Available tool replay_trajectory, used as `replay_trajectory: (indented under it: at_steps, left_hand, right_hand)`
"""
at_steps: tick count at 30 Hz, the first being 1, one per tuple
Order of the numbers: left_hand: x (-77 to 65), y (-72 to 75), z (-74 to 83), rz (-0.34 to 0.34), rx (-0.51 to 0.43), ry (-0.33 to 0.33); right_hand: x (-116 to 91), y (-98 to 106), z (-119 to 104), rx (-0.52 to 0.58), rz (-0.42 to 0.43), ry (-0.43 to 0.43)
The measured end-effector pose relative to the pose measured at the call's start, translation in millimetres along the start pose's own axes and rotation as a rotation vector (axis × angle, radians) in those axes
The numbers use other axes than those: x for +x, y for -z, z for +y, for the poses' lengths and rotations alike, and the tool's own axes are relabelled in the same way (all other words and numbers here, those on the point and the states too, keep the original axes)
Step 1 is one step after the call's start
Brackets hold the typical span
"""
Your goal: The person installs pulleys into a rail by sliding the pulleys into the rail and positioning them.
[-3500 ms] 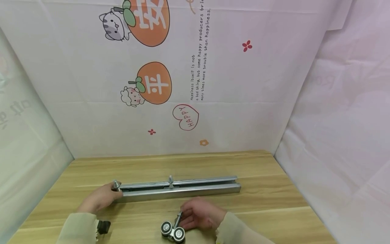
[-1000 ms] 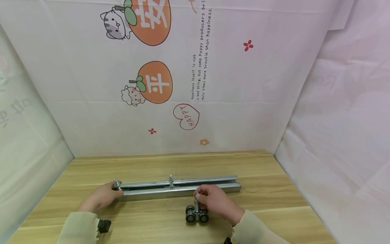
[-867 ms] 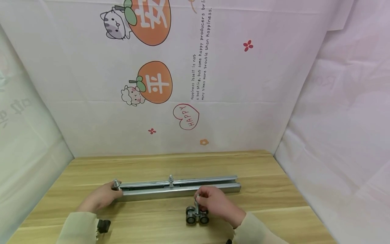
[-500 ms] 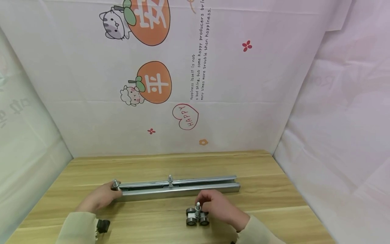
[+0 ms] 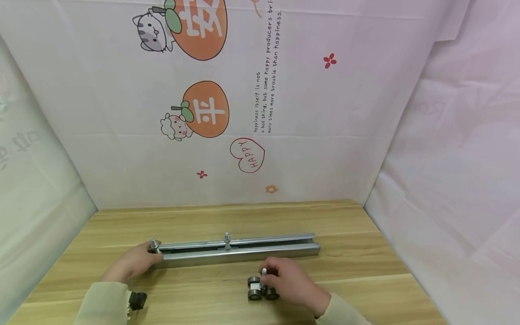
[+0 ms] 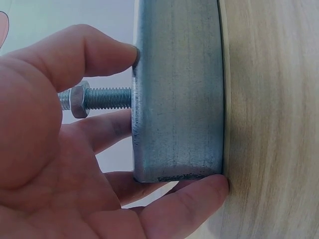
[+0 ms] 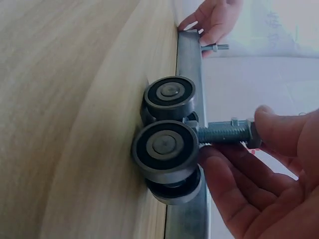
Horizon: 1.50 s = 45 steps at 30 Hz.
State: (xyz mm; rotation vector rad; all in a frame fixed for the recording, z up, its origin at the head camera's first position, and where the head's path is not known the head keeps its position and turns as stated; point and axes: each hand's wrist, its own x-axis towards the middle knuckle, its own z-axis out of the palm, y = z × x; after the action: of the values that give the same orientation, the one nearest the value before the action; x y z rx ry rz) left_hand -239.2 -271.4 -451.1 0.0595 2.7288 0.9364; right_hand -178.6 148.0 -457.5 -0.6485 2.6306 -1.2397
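A long metal channel rail [image 5: 243,256] lies across the table with its slot facing up. My left hand [image 5: 137,262] holds its left end, thumb and fingers on the rim and end in the left wrist view. A threaded bolt with a nut [image 6: 79,101] rises there between the fingers, and a second bolt [image 5: 227,241] stands up mid-slot. In front of the rail, a roller trolley [image 5: 254,287] with several bearing wheels stands upright on the table. My right hand [image 5: 289,280] pinches its upright bolt [image 7: 224,133], thumb by the nut, fingers curled below.
The wood-grain table [image 5: 195,298] ends at a printed cloth backdrop [image 5: 313,135]. White cloth walls close in on the left and right. A black clip-like piece [image 5: 138,300] sits at my left cuff.
My right hand has brought the roller trolley rightward and back from near the front edge and turned it upright onto its wheels. Its fingers have since shifted lower on the bolt. The left hand stays put.
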Motion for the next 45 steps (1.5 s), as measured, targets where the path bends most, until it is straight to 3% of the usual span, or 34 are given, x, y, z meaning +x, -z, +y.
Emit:
replay_trajectory:
  at_steps: [19,33,45]
  left_hand:
    - [-0.5,-0.6,0.3,-0.004,0.004,-0.01]
    - [-2.2,1.7,1.7,-0.02,-0.01,0.002]
    - [-1.7,1.2,0.4,-0.016,-0.009,0.0]
  right_hand:
    - [-3,17,12,-0.08,0.127,0.026]
    - [-9,36,28,-0.152,0.204,-0.042]
    - [-16,53,41,-0.192,0.3,-0.175]
